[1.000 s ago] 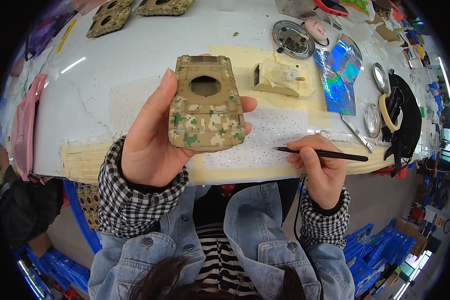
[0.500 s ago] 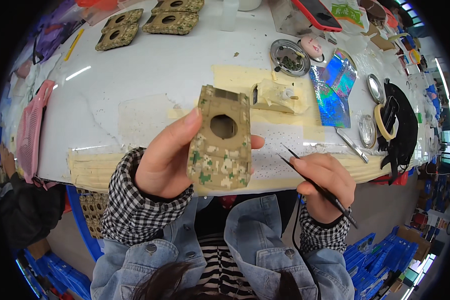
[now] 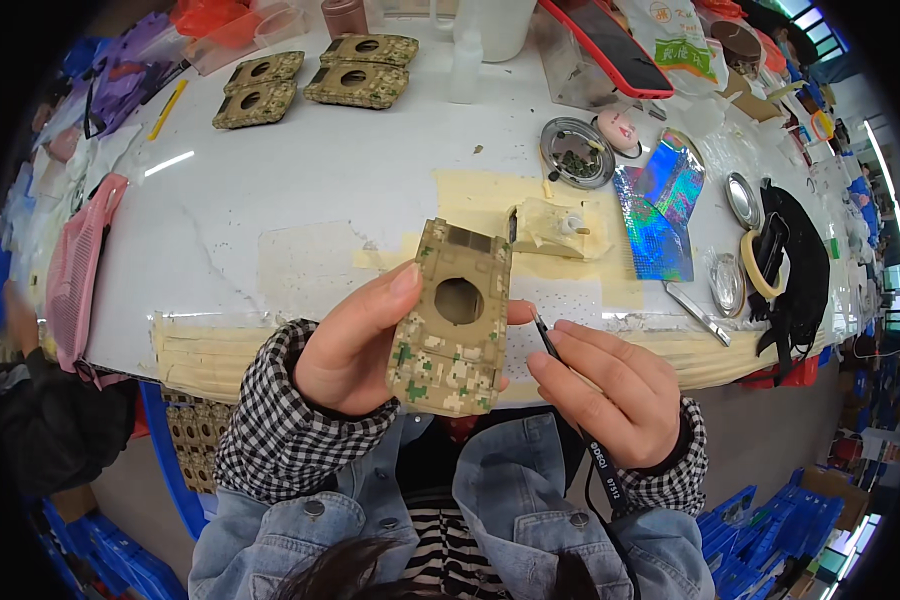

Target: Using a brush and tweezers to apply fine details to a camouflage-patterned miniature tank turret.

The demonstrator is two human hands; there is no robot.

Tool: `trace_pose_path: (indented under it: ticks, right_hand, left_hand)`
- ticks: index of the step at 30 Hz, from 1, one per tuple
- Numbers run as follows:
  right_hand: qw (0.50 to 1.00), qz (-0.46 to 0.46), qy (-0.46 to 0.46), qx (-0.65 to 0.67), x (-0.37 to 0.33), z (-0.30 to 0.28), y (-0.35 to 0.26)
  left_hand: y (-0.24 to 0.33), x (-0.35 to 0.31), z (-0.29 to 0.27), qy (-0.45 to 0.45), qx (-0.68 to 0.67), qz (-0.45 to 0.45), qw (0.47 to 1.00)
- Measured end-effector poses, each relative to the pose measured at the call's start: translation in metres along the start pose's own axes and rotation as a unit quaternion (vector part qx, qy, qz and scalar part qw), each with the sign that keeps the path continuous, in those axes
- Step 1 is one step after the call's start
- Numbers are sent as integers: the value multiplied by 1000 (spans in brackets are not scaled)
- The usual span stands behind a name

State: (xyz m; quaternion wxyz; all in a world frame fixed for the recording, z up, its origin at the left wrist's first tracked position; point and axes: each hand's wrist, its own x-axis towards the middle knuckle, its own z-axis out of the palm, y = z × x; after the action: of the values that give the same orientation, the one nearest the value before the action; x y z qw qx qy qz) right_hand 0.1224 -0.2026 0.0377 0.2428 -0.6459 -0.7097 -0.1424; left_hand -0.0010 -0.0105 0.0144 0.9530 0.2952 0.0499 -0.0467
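Noting the camouflage hull (image 3: 448,350): we find it held up in the left hand (image 3: 355,345), thumb along its left edge, fingers curled beneath, 1 fingertip showing past the right edge. We judge it light, stiff, probably plastic, smooth enough to slip; the patterned top might scuff, so we'd grip both long sides, clear of the round opening. Right hand (image 3: 615,395) pinches black tweezers (image 3: 600,460) between thumb and fingers, tips by that left fingertip; touching or not, we cannot tell. Beyond the fingers, a tape-wrapped block (image 3: 555,235); past it, a metal dish (image 3: 568,133) of dark bits (image 3: 577,163); far ahead-left of the left thumb, 4 similar hulls (image 3: 325,88).
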Motion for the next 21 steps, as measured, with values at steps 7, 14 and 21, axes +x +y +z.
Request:
trace_pose_path:
  ticks: [7,14,21]
  right_hand:
    - [1000,-6,-2,-3,1,-3,-2]
    - [990,79,19,112,0,-16,-4]
    - [820,253,118,499,-12,-5,18]
  left_hand:
    - [3,-1,2,-9,-3,-18,1000]
    - [2,-1,0,-4,-9,-17,1000]
    - [4,-3,4,-39,61,-28,997]
